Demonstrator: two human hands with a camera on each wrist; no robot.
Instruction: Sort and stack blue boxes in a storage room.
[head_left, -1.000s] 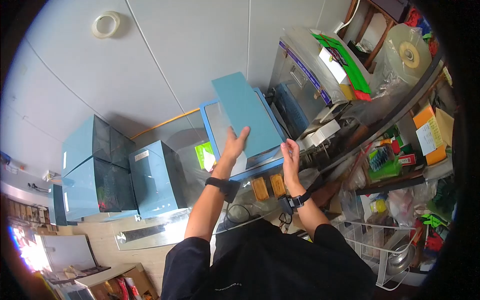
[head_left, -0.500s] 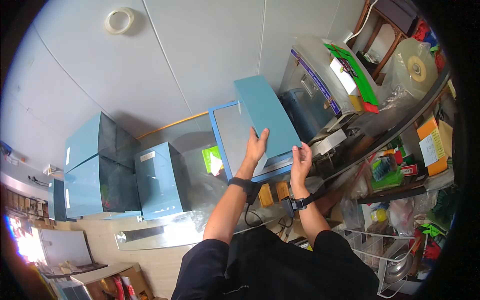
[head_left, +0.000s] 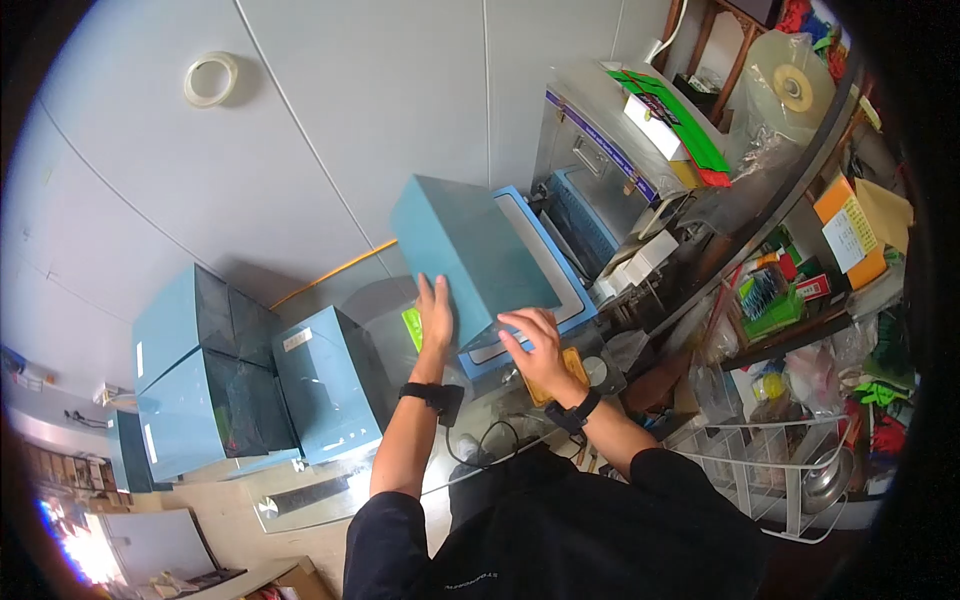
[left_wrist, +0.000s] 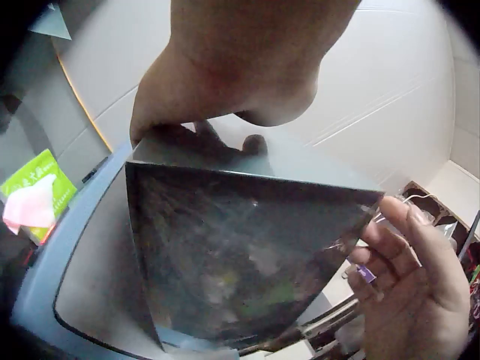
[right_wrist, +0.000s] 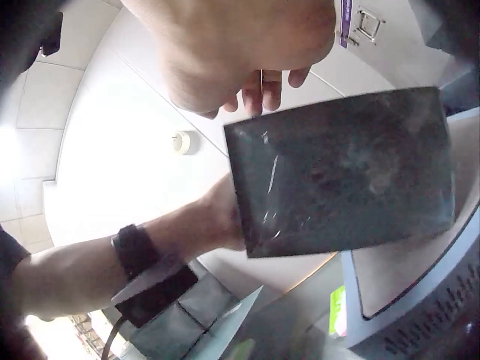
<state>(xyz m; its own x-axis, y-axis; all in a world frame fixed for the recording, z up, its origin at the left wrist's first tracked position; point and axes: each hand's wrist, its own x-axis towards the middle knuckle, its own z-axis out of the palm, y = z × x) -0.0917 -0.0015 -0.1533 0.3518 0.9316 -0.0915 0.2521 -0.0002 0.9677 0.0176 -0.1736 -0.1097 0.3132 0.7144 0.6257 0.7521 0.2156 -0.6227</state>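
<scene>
A blue-green box [head_left: 490,260] tilts over the grey top of a blue-rimmed machine [head_left: 582,318]. Its dark end face [left_wrist: 247,255] looks glossy and creased in the left wrist view, as if under clear film. My left hand [head_left: 437,325] lies along the box's left side, fingers fairly straight against it. At the near right corner, the fingertips of my right hand [head_left: 540,350] touch the edge, thumb spread from the fingers. The right wrist view shows that hand's fingers above the end face, partly hidden behind its upper edge.
Several blue boxes [head_left: 325,370] in glossy film stand at the left on a glass top. A green packet [left_wrist: 41,184] lies beside the machine. Behind it at the right is a metal case [head_left: 600,140]. A white wire rack [head_left: 760,450] and cluttered shelves are at the right.
The box has rolled, so its left side now shows, and it has shifted left over the machine. My right hand has turned inward at the corner; my left hand stays at the side.
</scene>
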